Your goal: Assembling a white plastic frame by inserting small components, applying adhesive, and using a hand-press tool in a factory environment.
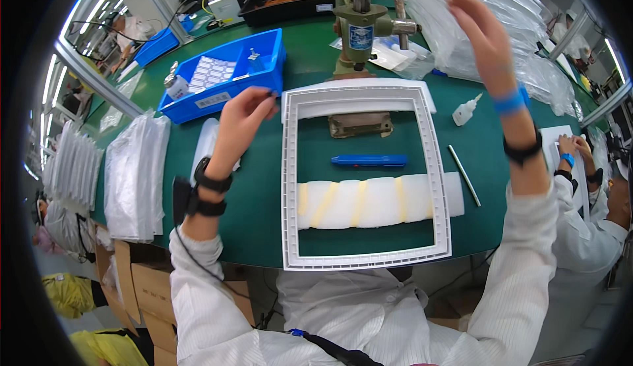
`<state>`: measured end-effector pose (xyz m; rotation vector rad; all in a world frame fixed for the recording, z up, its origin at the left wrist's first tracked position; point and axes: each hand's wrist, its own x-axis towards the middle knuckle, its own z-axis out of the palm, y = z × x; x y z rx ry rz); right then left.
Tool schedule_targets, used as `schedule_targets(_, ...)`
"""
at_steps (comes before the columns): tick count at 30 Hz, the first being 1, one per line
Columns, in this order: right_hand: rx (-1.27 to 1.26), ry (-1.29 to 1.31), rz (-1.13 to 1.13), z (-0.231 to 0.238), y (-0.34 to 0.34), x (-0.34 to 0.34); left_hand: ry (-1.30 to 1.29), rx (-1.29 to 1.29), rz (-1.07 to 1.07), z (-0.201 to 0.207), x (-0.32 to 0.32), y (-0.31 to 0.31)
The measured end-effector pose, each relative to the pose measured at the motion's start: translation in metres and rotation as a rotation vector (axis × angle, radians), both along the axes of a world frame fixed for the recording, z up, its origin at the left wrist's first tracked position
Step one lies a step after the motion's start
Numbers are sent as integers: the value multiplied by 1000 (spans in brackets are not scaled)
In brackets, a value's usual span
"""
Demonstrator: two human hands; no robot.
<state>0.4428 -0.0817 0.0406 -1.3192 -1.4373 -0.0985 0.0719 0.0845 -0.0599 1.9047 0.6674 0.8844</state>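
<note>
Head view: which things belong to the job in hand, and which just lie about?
Likely the job's: white frame; foam pad beneath; blue bin, by the left hand.

Seemingly lying about: blue tool; white stick; bottle; black tray.

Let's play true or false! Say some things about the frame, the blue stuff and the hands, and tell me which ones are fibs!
1. The blue pen-shaped tool lies within the opening of the white frame. True.
2. The small white bottle is left of the frame. False: it is on the right.
3. The blue tray holds a sheet of labels. True.
4. The right hand grips the thin white stick. False: the stick lies on the green table, apart from that hand.
</note>
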Motion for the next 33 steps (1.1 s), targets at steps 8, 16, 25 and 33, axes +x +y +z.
schedule_targets(8, -114, 345, -375, -131, -132, -5, 324, 268, 65, -67, -28, -13)
schedule_targets(16, -372, 415, -559, -160, -115, 42, 441, 655, 205, -62, -25, -15)
schedule_targets(25, -423, 210, -493, -186, -92, 56, 177, 494, 142, -51, -20, -43)
schedule_targets(33, -287, 439, -248, -153, -116, 28, -9, -28, -96, -68, -17, -37)
